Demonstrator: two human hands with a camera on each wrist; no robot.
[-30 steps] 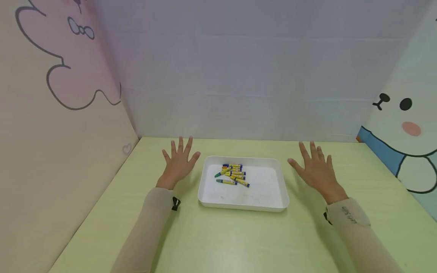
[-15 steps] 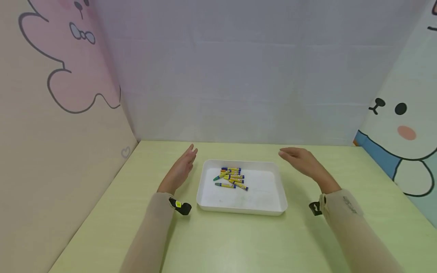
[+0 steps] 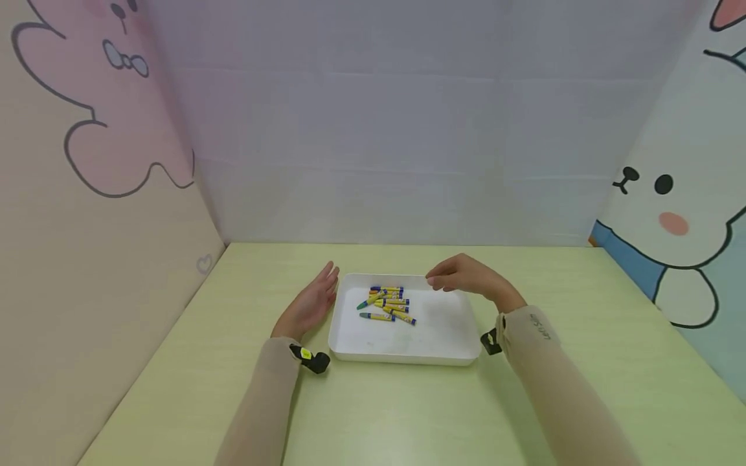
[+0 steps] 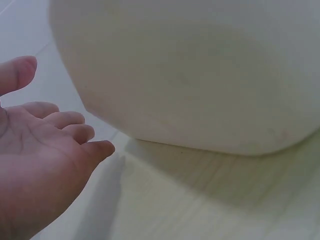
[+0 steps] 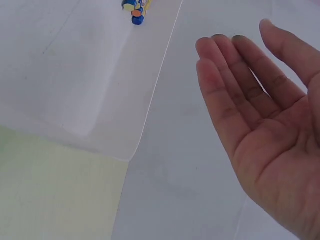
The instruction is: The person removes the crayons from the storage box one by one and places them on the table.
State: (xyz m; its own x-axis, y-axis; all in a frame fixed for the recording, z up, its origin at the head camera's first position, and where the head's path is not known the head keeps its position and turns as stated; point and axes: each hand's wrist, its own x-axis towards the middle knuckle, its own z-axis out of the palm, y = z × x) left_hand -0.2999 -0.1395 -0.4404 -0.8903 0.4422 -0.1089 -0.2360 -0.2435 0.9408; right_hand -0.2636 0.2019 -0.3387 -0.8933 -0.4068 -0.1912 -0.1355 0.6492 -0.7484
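Note:
A shallow white tray (image 3: 443,330) lies on the table in the head view, with several yellow-wrapped crayons (image 3: 377,317) loosely piled in its left half. Just left of the tray is my left hand (image 3: 311,303), palm turned toward the tray wall. In the left wrist view the left hand (image 4: 45,145) has relaxed fingers beside the tray's outer wall (image 4: 190,100), and nothing is in it. My right hand (image 3: 469,277) hovers over the tray's back right part, to the right of the crayons. The right wrist view shows the right hand (image 5: 270,120) with bare palm and slightly bent fingers.
The pale yellow-green table (image 3: 396,414) extends around the tray. A plain light backdrop (image 3: 396,142) rises behind it. Side panels with a pink cartoon figure (image 3: 134,149) and a white cartoon figure (image 3: 688,272) stand left and right.
Both hands have turned from spread, palm-down poses to palms facing inward. The right hand has moved left over the tray; the left has come closer to the tray's left side.

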